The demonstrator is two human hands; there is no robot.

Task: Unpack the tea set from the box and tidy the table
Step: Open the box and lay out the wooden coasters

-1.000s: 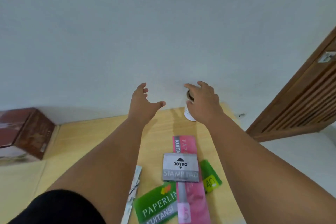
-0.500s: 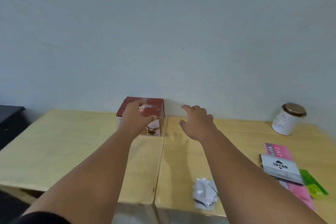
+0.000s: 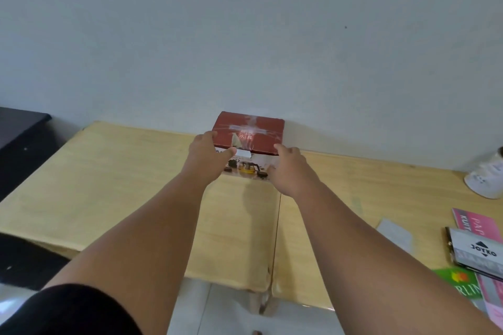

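We could not read the blurred print on the box. Its lower front corners lay behind the left hand and the right hand, whose fingers were hidden from us. The right edge cut off the white jar, the stamp pad carton and the green booklet.
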